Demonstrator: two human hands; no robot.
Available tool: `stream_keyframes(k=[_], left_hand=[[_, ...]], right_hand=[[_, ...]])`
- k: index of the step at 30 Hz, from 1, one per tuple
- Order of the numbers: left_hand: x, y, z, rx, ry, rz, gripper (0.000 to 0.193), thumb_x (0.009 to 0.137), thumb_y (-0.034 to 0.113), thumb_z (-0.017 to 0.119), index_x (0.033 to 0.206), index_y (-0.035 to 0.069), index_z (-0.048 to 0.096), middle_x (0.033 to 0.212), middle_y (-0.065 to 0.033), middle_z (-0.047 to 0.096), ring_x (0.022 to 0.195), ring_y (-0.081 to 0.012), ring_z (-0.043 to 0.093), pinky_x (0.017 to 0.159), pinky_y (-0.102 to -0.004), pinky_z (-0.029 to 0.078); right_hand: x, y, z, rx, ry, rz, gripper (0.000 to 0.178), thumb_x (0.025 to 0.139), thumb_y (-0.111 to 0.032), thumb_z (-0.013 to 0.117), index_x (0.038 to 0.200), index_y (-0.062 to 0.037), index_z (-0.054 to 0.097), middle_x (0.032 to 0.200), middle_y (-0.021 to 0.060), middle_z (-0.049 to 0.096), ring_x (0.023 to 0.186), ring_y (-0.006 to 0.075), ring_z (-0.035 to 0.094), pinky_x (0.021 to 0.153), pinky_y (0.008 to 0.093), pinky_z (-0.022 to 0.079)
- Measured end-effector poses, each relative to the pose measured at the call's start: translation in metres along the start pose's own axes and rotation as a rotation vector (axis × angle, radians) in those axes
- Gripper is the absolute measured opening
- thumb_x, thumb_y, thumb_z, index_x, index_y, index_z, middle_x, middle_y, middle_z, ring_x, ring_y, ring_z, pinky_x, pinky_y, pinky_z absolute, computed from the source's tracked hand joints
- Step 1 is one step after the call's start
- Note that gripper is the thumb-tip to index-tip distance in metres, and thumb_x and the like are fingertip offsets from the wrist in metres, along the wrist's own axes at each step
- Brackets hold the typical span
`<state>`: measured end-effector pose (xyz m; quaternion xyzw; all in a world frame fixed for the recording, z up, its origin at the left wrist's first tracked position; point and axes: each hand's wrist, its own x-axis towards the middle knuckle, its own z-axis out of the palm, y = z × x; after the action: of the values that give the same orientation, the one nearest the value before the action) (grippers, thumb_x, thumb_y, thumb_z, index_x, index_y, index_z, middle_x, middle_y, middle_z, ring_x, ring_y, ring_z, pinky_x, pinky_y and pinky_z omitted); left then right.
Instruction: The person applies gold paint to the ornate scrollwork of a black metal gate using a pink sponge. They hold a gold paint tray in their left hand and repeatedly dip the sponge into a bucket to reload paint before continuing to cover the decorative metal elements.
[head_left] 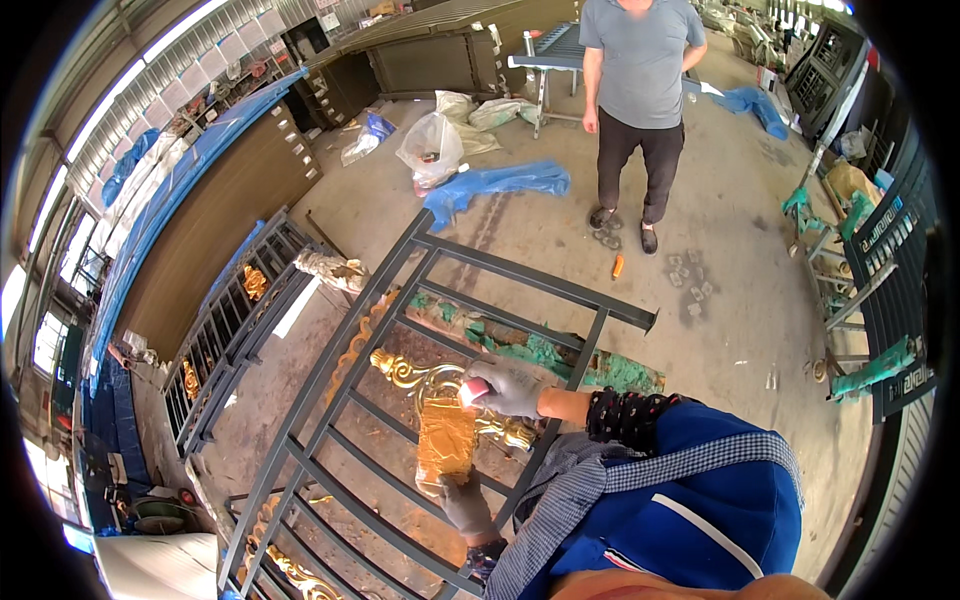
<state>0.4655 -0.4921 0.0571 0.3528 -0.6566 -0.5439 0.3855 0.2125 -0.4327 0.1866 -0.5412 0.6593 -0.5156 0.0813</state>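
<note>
My left hand [465, 506], in a grey glove, grips the lower end of a rectangular gold piece [446, 438] with a wrinkled, foil-like surface. Just above its upper right corner is my right hand [512, 388], also gloved, its fingers closed on a small red and white thing [473, 391] whose kind I cannot make out. Both hands are over a dark grey metal railing panel [535, 283]. Behind the gold piece, a gold scroll ornament [400, 370] sits among the bars, partly hidden by it and by my right hand.
Green-wrapped supports [620, 372] lie under the panel. Another railing with gold ornaments [215, 350] stands at left, beside a large brown stack [215, 220]. A person [645, 110] stands beyond the panel, near an orange object [618, 266] on the floor. Blue plastic sheeting [500, 186] lies farther back.
</note>
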Motion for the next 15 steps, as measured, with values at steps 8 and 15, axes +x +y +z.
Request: stream_keyframes(k=[8, 15], left_hand=[[0.004, 0.001, 0.002, 0.055, 0.000, 0.019, 0.047, 0.098, 0.029, 0.057, 0.133, 0.001, 0.045, 0.122, -0.0124, 0.058, 0.109, -0.0255, 0.058, 0.089, -0.0381, 0.053], [0.003, -0.002, 0.017, 0.137, 0.016, 0.029, 0.046, 0.098, 0.030, 0.058, 0.131, 0.000, 0.047, 0.119, -0.0112, 0.059, 0.105, -0.0239, 0.060, 0.086, -0.0363, 0.054]], right_hand=[[0.004, -0.008, -0.003, 0.035, -0.068, 0.017, 0.037, 0.075, -0.015, 0.077, 0.104, -0.0055, 0.057, 0.102, 0.0132, 0.062, 0.095, 0.0333, 0.062, 0.080, 0.0396, 0.049], [0.007, -0.016, -0.022, 0.037, -0.134, 0.075, 0.034, 0.076, -0.012, 0.074, 0.105, -0.0061, 0.057, 0.099, 0.0155, 0.062, 0.095, 0.0351, 0.063, 0.079, 0.0405, 0.049]])
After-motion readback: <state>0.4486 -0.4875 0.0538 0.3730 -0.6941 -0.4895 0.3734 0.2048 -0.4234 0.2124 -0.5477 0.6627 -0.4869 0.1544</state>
